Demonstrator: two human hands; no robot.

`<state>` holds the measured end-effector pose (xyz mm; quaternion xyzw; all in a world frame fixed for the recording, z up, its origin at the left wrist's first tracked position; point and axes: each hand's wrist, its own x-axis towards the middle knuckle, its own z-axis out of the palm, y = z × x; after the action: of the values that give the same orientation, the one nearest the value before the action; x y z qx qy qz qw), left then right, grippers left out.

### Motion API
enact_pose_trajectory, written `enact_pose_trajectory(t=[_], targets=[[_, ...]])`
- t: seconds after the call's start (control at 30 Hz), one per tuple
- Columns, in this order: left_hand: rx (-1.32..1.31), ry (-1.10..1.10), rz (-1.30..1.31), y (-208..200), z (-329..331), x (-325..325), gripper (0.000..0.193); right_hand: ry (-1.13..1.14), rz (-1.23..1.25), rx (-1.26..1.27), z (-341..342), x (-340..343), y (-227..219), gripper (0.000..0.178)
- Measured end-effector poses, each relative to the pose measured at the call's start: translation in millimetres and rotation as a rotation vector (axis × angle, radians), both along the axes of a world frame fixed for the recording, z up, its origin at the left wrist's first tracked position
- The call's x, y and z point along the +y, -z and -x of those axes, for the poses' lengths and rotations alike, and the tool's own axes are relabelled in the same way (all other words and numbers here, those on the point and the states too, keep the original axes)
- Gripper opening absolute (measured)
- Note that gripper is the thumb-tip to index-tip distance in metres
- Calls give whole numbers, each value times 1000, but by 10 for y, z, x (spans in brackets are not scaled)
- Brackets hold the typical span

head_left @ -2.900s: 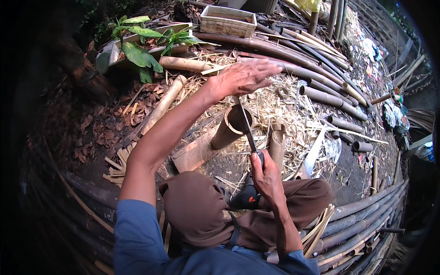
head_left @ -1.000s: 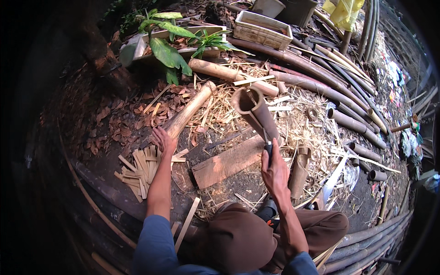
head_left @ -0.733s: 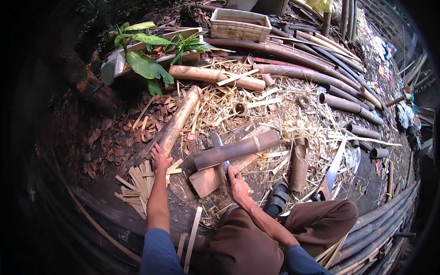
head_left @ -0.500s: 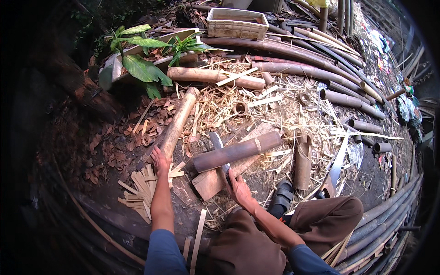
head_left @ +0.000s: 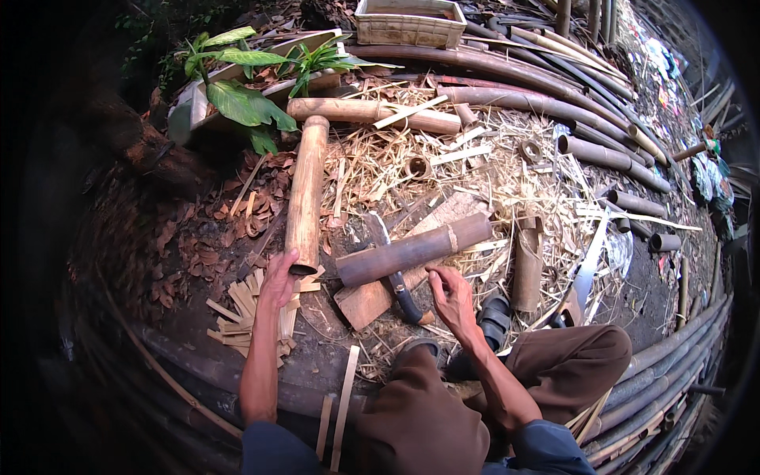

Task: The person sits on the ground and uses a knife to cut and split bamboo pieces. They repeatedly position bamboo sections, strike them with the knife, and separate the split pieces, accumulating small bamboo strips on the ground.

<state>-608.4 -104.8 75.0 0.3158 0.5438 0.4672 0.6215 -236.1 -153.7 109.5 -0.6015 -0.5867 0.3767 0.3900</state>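
My left hand [head_left: 277, 279] is closed at the near end of a pale bamboo tube [head_left: 308, 186], its thumb against the rim and the other fingers partly hidden. That end shows a dark opening. My right hand [head_left: 454, 299] hangs beside a dark bamboo tube [head_left: 416, 250], fingers loosely bent and somewhat apart, holding nothing. The dark tube lies slantwise over a flat wooden block [head_left: 360, 307]. Beneath the dark tube passes a machete [head_left: 407, 304]; its blade shows on the far side and its black handle on the near side, left of my right hand.
Flat bamboo strips [head_left: 244, 309] are heaped beside my left forearm. A handsaw [head_left: 584, 273] and a split bamboo tube [head_left: 526, 273] lie to the right. Shavings [head_left: 380, 162] cover the ground beyond. Long bamboo poles [head_left: 546, 119], a pale crate [head_left: 409, 28] and a leafy plant [head_left: 241, 103] stand farther back.
My right hand has let go of the machete handle and moved right. My left hand has swung the pale tube more upright in the picture, its near end turned toward me.
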Motion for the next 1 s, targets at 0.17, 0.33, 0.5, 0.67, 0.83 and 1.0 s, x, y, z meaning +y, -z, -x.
enact_pose_trajectory(t=[0.17,0.33,0.5,0.67,0.83,1.0], targets=[[308,69,-223,-631,-1052,-573,82,-116,217,397,396,490,-215,71],[21,81,-374,-359,-1835,-863,87,6,271,872,299,449,-441,105],[105,-136,170,1067,-2444,-1230,67,255,323,801,-807,17,-257,93],[-53,-282,297,1655,-2597,-1043,71,329,432,893,-1200,-556,87,90],[-368,-420,174,891,-2765,-748,24,414,446,947,-1186,-831,36,84],[-23,-239,31,188,-2271,-296,16,282,234,407,-1158,-781,-204,88]])
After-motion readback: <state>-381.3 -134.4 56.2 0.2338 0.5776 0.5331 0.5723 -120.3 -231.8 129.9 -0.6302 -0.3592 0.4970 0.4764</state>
